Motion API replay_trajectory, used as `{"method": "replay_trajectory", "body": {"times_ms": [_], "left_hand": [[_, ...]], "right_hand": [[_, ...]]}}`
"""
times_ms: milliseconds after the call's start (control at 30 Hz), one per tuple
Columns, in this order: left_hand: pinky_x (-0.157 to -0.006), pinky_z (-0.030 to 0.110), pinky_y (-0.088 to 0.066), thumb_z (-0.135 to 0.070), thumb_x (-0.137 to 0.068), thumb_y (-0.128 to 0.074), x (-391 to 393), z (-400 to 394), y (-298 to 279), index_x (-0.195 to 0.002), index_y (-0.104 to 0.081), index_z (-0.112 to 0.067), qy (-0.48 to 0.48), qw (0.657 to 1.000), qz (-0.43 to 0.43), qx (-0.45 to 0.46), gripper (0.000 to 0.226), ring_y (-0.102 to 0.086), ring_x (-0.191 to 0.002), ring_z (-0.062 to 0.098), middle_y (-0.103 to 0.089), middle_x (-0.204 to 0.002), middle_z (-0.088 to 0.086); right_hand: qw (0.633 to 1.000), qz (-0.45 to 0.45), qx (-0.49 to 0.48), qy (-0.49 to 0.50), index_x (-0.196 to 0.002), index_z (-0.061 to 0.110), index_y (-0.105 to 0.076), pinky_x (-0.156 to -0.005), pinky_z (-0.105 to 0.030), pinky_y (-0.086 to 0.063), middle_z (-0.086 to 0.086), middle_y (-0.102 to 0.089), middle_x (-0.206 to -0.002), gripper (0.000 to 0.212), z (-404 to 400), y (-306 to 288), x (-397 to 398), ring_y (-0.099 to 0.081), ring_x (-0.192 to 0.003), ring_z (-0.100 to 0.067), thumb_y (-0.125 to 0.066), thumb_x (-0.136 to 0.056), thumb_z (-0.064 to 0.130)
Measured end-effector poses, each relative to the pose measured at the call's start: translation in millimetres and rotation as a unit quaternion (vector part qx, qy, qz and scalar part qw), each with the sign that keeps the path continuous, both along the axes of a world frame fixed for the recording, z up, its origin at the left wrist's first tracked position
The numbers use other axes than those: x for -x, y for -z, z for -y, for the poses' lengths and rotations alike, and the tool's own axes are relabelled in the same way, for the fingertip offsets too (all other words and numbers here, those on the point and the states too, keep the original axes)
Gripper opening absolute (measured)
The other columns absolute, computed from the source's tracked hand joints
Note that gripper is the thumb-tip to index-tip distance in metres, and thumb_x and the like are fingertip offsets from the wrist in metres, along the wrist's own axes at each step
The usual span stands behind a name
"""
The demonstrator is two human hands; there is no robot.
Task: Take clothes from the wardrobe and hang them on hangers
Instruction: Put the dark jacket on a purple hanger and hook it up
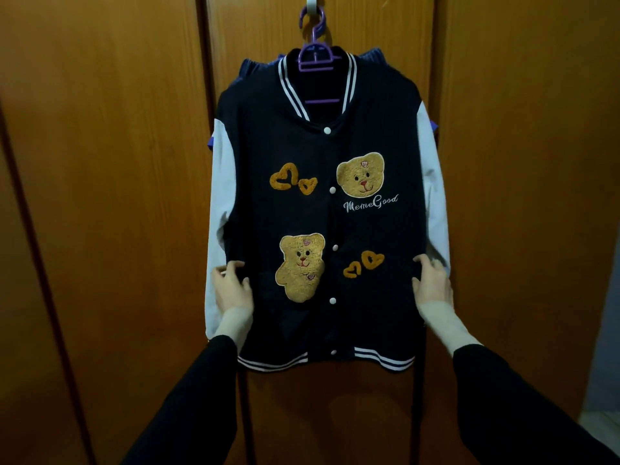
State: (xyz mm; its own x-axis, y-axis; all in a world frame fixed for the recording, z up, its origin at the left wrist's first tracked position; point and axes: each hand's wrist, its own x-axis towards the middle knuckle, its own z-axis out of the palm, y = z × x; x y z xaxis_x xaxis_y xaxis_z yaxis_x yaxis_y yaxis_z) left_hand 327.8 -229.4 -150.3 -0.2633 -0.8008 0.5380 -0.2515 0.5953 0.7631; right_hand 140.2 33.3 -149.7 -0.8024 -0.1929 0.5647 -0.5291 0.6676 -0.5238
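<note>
Head camera view, looking forward and slightly down: two arms in black sleeves reach up from the bottom corners of the frame, pale cuffs showing at both wrists. The left hand (231,285) rests at the lower left edge of a navy varsity jacket (318,209), where the dark body meets the white sleeve; its fingers are spread apart and loosely bent, the tips touching the cloth, and whether they pinch it cannot be told. The right hand (432,281) mirrors it at the lower right edge, fingers apart and lightly curved against the fabric, thumb toward the dark front panel; a firm grip is not evident there either. Both forearms are raised and angled inward toward the garment. The jacket hangs flat and buttoned, with white snaps down the middle, striped collar and hem, two tan bear patches, tan hearts and white script lettering on the chest. It sits on a purple plastic hanger (315,58), whose bar shows inside the neckline. The hanger's hook loops over a white hook (312,3) at the top edge of the frame. Blue fabric of another garment (258,63) peeks out behind the shoulders. Behind everything stand the closed brown wooden wardrobe doors (117,162).
</note>
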Motion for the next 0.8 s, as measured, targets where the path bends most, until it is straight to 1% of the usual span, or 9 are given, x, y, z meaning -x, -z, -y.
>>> {"method": "replay_trajectory", "body": {"times_ms": [67,133,267,333,400,533,667,733,800], "left_hand": [[-0.098,0.038,-0.039,-0.003,-0.087,-0.054,9,-11,-7,-0.116,-0.054,-0.011,0.006,0.999,-0.009,0.034,0.03,-0.039,-0.125,0.029,-0.036,-0.132,0.014],[-0.102,0.039,-0.037,-0.004,-0.086,-0.055,17,-23,-12,-0.116,-0.055,-0.011,0.015,0.998,-0.006,0.06,0.031,-0.034,-0.129,0.029,-0.033,-0.137,0.014],[-0.099,0.039,-0.04,-0.005,-0.086,-0.054,35,-55,-15,-0.116,-0.054,-0.011,0.061,0.995,0.014,0.08,0.031,-0.035,-0.128,0.027,-0.032,-0.14,0.011],[-0.1,0.04,-0.041,-0.007,-0.087,-0.054,47,-69,-14,-0.118,-0.052,-0.011,0.085,0.992,0.035,0.086,0.031,-0.036,-0.127,0.027,-0.032,-0.138,0.01],[-0.101,0.039,-0.04,-0.008,-0.088,-0.053,58,-85,-13,-0.118,-0.052,-0.01,0.121,0.988,0.042,0.081,0.03,-0.036,-0.128,0.028,-0.033,-0.137,0.011],[-0.103,0.037,-0.036,-0.009,-0.089,-0.053,79,-123,-8,-0.116,-0.054,-0.014,0.194,0.977,0.03,0.079,0.027,-0.034,-0.131,0.025,-0.036,-0.136,0.01],[-0.1,0.039,-0.041,-0.014,-0.091,-0.052,92,-156,13,-0.123,-0.048,-0.018,0.279,0.954,0.078,0.074,0.033,-0.043,-0.124,0.024,-0.036,-0.134,0.005],[-0.102,0.038,-0.041,-0.013,-0.091,-0.052,91,-170,27,-0.13,-0.043,-0.02,0.333,0.937,0.087,0.062,0.04,-0.045,-0.123,0.024,-0.036,-0.136,0.005],[-0.106,0.036,-0.039,-0.01,-0.09,-0.053,81,-180,59,-0.135,-0.038,-0.021,0.385,0.917,0.088,0.057,0.049,-0.044,-0.126,0.021,-0.037,-0.139,0.003]], "right_hand": [[1.0,-0.007,0.015,-0.003,-0.124,0.011,-0.046,-0.086,-0.042,-0.045,-0.018,-0.046,-0.123,0.038,2,-7,-4,-0.051,-0.111,-0.036,-0.052,-0.088,0.003],[1.0,-0.017,0.02,-0.011,-0.124,0.012,-0.046,-0.088,-0.042,-0.044,-0.017,-0.047,-0.122,0.037,2,-12,-10,-0.052,-0.11,-0.035,-0.052,-0.088,0.004],[0.999,-0.027,0.018,-0.027,-0.124,0.013,-0.046,-0.085,-0.04,-0.046,-0.013,-0.049,-0.123,0.037,-4,-15,-20,-0.05,-0.113,-0.033,-0.053,-0.088,0.008],[0.999,-0.026,0.019,-0.029,-0.125,0.014,-0.046,-0.083,-0.04,-0.047,-0.013,-0.05,-0.122,0.037,-12,-15,-24,-0.051,-0.112,-0.032,-0.053,-0.088,0.008],[0.999,-0.021,0.015,-0.026,-0.124,0.015,-0.046,-0.083,-0.041,-0.047,-0.013,-0.05,-0.12,0.037,-23,-14,-27,-0.053,-0.109,-0.032,-0.053,-0.088,0.009],[1.0,-0.019,-0.006,-0.008,-0.122,0.017,-0.046,-0.079,-0.039,-0.048,-0.01,-0.052,-0.116,0.034,-52,-9,-28,-0.055,-0.104,-0.03,-0.052,-0.089,0.011],[0.999,0.01,-0.044,0.003,-0.123,0.02,-0.045,-0.084,-0.038,-0.048,-0.005,-0.053,-0.119,0.033,-81,11,-30,-0.054,-0.111,-0.025,-0.051,-0.091,0.014],[0.998,0.029,-0.058,-0.003,-0.125,0.022,-0.044,-0.087,-0.034,-0.047,-0.003,-0.052,-0.123,0.035,-90,24,-31,-0.052,-0.114,-0.02,-0.051,-0.091,0.016],[0.996,0.046,-0.067,-0.035,-0.127,0.024,-0.043,-0.094,-0.029,-0.045,-0.001,-0.05,-0.129,0.039,-99,52,-30,-0.05,-0.118,-0.016,-0.053,-0.091,0.015]]}}
